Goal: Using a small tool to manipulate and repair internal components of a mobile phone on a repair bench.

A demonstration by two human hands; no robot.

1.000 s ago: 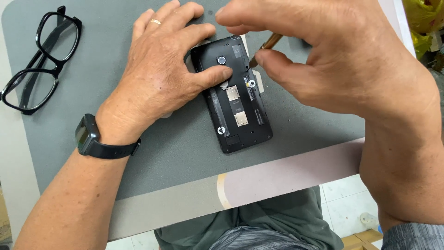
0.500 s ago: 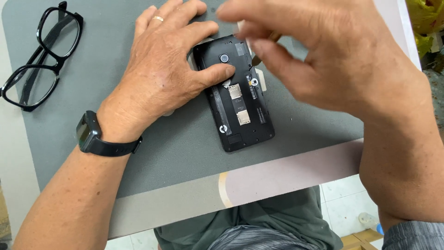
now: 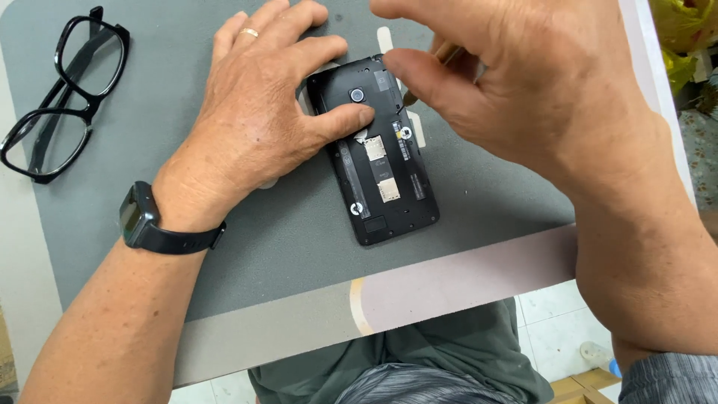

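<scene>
On the grey mat (image 3: 284,247), left hand (image 3: 262,120) pins phone (image 3: 385,161); right hand (image 3: 538,97) pinches tool (image 3: 447,54), glasses (image 3: 63,93) aside.

Black smartphone (image 3: 381,161), back cover off, lies flat on grey mat, top end angled away. Camera lens, card slots and labels exposed. Thin brown-handled tool (image 3: 441,58) tilted over its upper right edge.

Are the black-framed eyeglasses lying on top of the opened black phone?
No, the black-framed eyeglasses lie on the grey mat, far left of the opened black phone.
</scene>
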